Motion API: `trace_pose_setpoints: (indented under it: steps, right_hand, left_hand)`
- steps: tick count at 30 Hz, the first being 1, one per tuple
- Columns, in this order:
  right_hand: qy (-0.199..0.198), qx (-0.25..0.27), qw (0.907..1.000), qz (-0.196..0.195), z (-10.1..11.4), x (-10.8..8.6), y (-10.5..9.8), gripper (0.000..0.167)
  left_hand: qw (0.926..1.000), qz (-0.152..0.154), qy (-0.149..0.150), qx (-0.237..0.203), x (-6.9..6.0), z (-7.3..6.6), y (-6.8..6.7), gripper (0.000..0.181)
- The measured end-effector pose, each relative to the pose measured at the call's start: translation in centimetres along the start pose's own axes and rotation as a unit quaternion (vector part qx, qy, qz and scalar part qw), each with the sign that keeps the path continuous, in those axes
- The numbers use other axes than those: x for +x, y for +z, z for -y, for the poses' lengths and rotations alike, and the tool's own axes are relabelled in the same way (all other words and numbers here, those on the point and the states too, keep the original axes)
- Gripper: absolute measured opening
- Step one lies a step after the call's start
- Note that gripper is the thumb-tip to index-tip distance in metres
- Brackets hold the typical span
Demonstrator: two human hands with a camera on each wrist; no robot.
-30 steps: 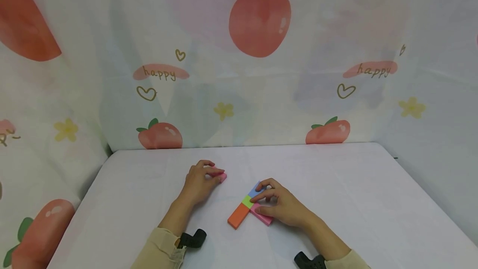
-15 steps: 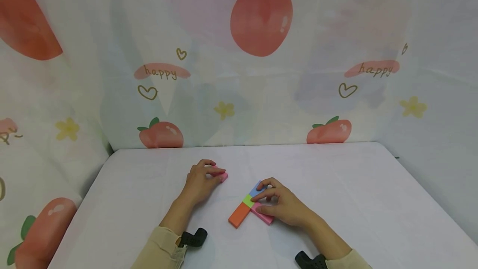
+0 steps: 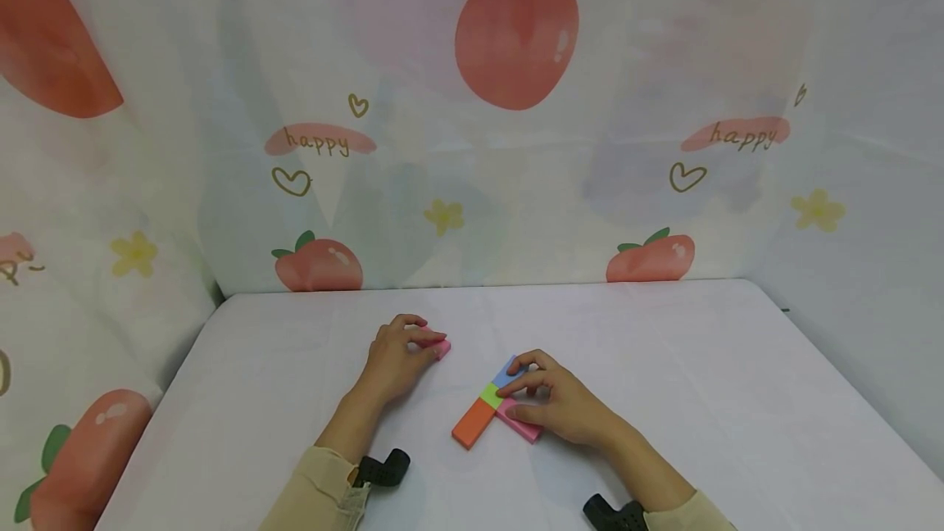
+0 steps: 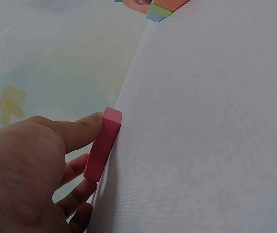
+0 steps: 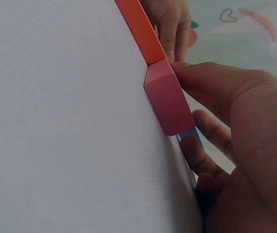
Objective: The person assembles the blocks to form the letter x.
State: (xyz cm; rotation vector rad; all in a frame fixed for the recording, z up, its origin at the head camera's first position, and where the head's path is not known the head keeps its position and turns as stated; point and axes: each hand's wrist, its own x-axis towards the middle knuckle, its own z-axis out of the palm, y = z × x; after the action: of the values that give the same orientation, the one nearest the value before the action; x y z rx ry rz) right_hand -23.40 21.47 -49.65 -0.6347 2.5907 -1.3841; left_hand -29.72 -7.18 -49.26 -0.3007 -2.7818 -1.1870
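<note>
In the head view my left hand (image 3: 398,360) holds a small pink block (image 3: 442,348) at the table's left middle. The left wrist view shows that pink block (image 4: 102,145) standing between thumb and fingers. My right hand (image 3: 564,406) is over a joined group of flat blocks: orange (image 3: 473,424), green (image 3: 490,395), blue (image 3: 504,373) in a slanting row, with a second pink block (image 3: 525,430) branching off to the right. Its thumb lies on this pink block, the index fingertip at the green block's edge, another finger at the blue. The right wrist view shows the pink block (image 5: 169,104) beside the thumb.
A white-covered table (image 3: 664,367) lies beneath, meeting a fruit-patterned cloth backdrop (image 3: 516,187) at its far edge. Another cloth wall (image 3: 74,310) rises at the left. A black wrist mount (image 3: 383,469) sits by the left sleeve, and another mount (image 3: 612,513) by the right.
Both hands and all the blocks keep their places on the table. Only the head view shifts very slightly.
</note>
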Motion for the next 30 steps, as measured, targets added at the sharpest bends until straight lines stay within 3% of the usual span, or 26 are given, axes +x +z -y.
trace_pose_setpoints:
  steps: [23,30]
  right_hand:
    - [-0.004,0.001,1.0,0.001,0.09,0.0,-0.07,0.02]
    - [0.001,0.004,1.0,0.002,0.14,-0.02,-0.03,0.02]
  left_hand:
    - [0.9996,0.012,-0.023,0.003,-0.07,-0.23,0.13,0.019]
    - [0.9998,0.011,-0.016,0.005,-0.1,-0.22,0.16,0.018]
